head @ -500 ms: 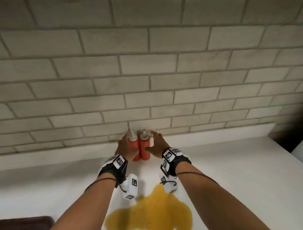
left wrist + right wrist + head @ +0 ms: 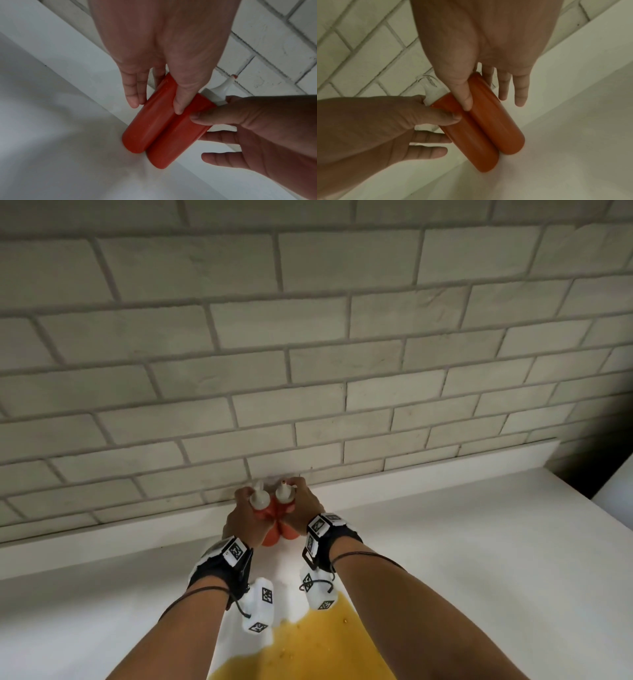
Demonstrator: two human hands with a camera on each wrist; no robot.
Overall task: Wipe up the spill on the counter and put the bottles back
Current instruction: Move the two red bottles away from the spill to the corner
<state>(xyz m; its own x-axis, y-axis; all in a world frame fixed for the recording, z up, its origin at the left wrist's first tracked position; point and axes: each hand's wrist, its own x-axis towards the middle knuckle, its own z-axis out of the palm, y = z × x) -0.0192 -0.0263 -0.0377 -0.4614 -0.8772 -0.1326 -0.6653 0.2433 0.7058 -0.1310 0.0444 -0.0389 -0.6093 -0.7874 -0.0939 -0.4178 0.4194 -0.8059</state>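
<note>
Pale brick tiling (image 2: 308, 344) is filling the upper two thirds of the head view, and a white counter (image 2: 479, 542) is running below it across the lower part of the frame. Two red bottles are standing upright, side by side and touching, in the middle of the frame right against the low white ledge (image 2: 445, 463) at the foot of the wall. The left bottle (image 2: 270, 537) is sitting within the left hand (image 2: 245, 520), whose thumb is lying on its front while the fingers are reaching past its far side. The right bottle (image 2: 289, 530) is sitting within the right hand (image 2: 305, 513) in the same way, thumb on the front, fingers stretched almost straight beside it. Both hands are cupping the bottles between thumb and fingers; how firmly they are gripping cannot be told. In the left wrist view the left bottle (image 2: 149, 121) and right bottle (image 2: 180, 135) are pressing together along their length, and a white nozzle cap (image 2: 217, 92) is showing above the right hand's thumb. A yellow spill (image 2: 308, 648) is spreading over the counter at the bottom centre of the head view, between the two forearms and well apart from the bottles.
</note>
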